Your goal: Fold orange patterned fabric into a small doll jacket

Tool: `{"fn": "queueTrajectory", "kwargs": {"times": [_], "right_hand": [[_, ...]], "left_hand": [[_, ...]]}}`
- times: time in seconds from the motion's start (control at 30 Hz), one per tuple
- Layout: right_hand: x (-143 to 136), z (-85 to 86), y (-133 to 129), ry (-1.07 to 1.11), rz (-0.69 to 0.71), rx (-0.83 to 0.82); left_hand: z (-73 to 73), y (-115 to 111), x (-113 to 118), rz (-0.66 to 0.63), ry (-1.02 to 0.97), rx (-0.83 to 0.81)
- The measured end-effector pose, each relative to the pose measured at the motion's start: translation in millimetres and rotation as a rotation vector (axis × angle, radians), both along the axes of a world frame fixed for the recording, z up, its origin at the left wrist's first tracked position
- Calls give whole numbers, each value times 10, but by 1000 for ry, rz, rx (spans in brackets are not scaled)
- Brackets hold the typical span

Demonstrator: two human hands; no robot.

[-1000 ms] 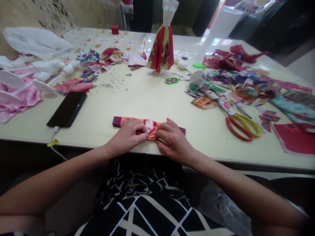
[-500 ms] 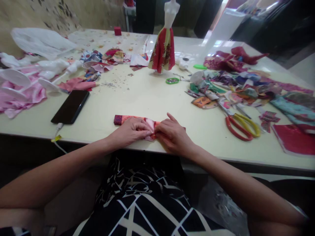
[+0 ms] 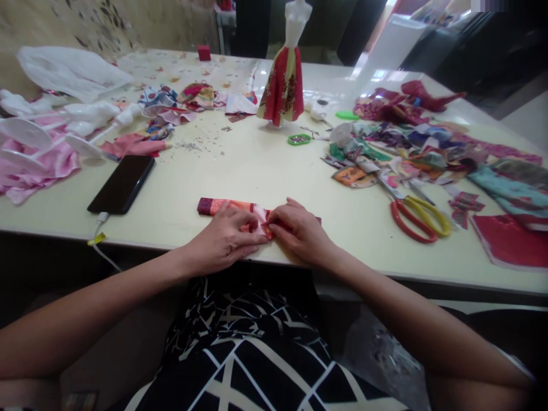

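Note:
A folded strip of red, orange and pink patterned fabric (image 3: 207, 206) lies near the front edge of the table. My left hand (image 3: 229, 235) rests on its left half, with the fingers bent and the fingertips on the cloth near the middle. My right hand (image 3: 299, 231) pinches a small bit of the same cloth between thumb and fingers, and covers most of the right half. Both sets of fingertips are close together. The exact fold between them is partly hidden.
A phone (image 3: 122, 184) with a cable lies left. Scissors (image 3: 422, 218), a red packet (image 3: 514, 242) and fabric scraps (image 3: 398, 142) are on the right. Behind stand a dressed mannequin (image 3: 282, 85) and a green pin tray (image 3: 298, 139). Pink satin (image 3: 64, 162) lies far left.
My left thumb and fingers have shifted slightly on the cloth, with the thumb lower. The right hand's fingers have curled in more, and a small orange-red bit of cloth now shows at its fingertips.

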State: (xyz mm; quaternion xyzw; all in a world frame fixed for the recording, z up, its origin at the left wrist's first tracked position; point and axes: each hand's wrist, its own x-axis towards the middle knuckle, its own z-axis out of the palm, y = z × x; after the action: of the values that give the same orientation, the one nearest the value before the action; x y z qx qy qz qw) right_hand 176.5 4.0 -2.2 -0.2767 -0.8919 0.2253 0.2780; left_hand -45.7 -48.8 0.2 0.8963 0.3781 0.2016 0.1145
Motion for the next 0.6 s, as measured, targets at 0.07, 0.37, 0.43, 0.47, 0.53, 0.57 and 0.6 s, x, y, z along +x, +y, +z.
{"fn": "queueTrajectory", "kwargs": {"times": [0.07,0.37,0.43,0.47,0.53,0.57,0.6], "right_hand": [[-41,7,21,-27,21,27],[-46,-73,9,-84,1,165],[-21,-93,17,-78,24,174],[-12,-100,25,-76,35,173],[-6,-104,42,-75,57,166],[-8,-101,51,-74,63,160],[-11,-94,58,-71,69,151]], "left_hand": [[-21,-21,-25,-12,83,75],[-34,-27,-80,-43,251,218],[-38,-33,-85,-53,259,231],[-42,-39,-86,-57,261,243],[-50,-56,-86,-63,261,274],[-53,-65,-85,-73,262,291],[-54,-74,-82,-90,260,308]]}}
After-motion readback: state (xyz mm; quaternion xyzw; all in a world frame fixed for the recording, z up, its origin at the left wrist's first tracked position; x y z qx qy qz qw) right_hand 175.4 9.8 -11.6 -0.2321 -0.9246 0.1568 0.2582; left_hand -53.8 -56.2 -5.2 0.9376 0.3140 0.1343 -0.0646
